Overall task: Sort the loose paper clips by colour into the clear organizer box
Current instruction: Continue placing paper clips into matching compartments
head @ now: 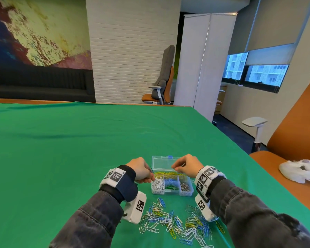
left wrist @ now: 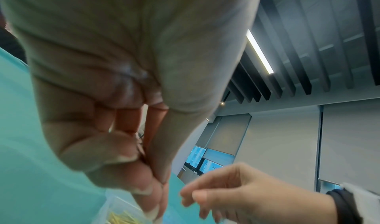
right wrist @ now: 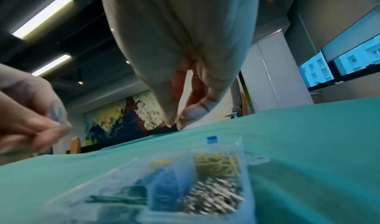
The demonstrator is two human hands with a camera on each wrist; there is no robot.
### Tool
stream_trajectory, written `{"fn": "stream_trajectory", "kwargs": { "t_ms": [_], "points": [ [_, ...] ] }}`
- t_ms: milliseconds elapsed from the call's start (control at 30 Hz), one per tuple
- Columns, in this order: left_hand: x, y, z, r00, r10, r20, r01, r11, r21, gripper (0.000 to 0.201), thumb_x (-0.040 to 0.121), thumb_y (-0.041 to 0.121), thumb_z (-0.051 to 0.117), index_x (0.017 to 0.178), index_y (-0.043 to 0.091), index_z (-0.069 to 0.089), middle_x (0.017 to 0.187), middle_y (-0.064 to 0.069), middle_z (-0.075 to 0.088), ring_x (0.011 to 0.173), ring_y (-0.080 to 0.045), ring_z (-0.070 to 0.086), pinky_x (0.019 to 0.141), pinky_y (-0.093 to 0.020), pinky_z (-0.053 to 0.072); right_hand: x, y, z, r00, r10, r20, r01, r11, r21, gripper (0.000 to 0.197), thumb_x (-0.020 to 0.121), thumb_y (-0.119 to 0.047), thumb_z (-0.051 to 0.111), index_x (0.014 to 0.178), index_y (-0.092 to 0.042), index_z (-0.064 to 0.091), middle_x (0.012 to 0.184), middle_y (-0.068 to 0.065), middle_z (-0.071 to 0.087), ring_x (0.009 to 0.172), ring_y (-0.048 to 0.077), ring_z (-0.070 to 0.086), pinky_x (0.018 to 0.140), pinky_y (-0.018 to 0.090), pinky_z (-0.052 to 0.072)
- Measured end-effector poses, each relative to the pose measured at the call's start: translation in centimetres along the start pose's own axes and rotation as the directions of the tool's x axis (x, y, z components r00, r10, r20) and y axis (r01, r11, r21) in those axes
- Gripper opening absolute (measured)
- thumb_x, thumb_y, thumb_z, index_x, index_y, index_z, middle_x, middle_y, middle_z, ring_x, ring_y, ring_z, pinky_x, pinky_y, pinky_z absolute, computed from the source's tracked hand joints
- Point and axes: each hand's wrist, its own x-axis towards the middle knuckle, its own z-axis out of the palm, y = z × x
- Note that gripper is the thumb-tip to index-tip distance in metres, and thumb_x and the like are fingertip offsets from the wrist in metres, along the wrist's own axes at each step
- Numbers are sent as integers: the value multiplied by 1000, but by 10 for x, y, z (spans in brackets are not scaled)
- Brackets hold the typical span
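The clear organizer box (head: pixel 191 183) sits open on the green cloth, lid (head: pixel 166 162) laid back. Its compartments hold white (head: pixel 157 185), yellow (head: pixel 168 174), blue (head: pixel 171 181), green (head: pixel 171 187) and silver clips (head: pixel 185 187). My left hand (head: pixel 150 178) hovers over the white compartment, fingers curled round a few clips, a blue one (right wrist: pixel 56 112) showing. My right hand (head: pixel 174 168) is above the yellow compartment (right wrist: pixel 216 164), thumb and forefinger pinched together (right wrist: pixel 174 122); I see nothing between them. The loose mixed clips (head: pixel 177 224) lie near me, in front of the box.
Green cloth (head: pixel 79 149) covers the wide table, whose right edge runs close to the box. An orange chair (head: pixel 293 131) stands to the right with a crumpled white bag (head: pixel 299 170) on its seat.
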Motion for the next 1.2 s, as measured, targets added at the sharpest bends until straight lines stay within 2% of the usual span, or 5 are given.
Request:
{"fn": "stream_trajectory", "kwargs": {
  "t_ms": [233, 500, 667, 833, 1200],
  "points": [
    [1, 5, 8, 991, 85, 106, -85, 996, 1, 15, 91, 16, 64, 81, 14, 75, 62, 7, 65, 52, -1, 53, 51, -15, 42, -24, -36, 1, 951, -292, 101, 252, 922, 295, 19, 82, -29, 74, 89, -12, 74, 79, 2, 72, 68, 8, 63, 66, 21, 52],
    [2, 8, 15, 984, 119, 131, -112, 992, -63, 12, 88, 20, 71, 91, 9, 76, 65, 9, 68, 56, 1, 56, 52, -12, 43, -26, -40, 4, 931, -347, 117, 309, 916, 258, 17, 81, -25, 76, 79, -11, 67, 71, 1, 64, 64, 10, 56, 62, 22, 47],
    [5, 0, 10, 991, 131, 22, -122, 960, -253, 13, 83, 18, 75, 87, 6, 76, 69, 3, 72, 56, 1, 60, 54, -12, 47, -18, -28, -4, 971, -239, -1, 234, 950, 205, 14, 86, -26, 71, 77, -18, 63, 71, -2, 65, 61, 7, 58, 59, 21, 49],
    [8, -6, 3, 996, 91, 8, -76, 876, -477, 9, 87, -4, 65, 94, -4, 69, 72, -6, 73, 60, -9, 69, 58, -15, 55, -18, -15, -6, 988, -113, 109, 87, 971, 224, 11, 89, -16, 66, 83, -8, 61, 75, 7, 71, 59, 12, 68, 57, 21, 54],
    [6, -5, 6, 997, 68, -28, -72, 827, -558, 8, 78, -10, 71, 85, -7, 69, 74, -16, 72, 62, -18, 71, 60, -20, 58, -14, -11, -2, 987, -139, 82, 139, 990, 1, 15, 83, -12, 73, 98, -10, 74, 90, 6, 74, 78, 13, 71, 79, 20, 56]
  ]
}}
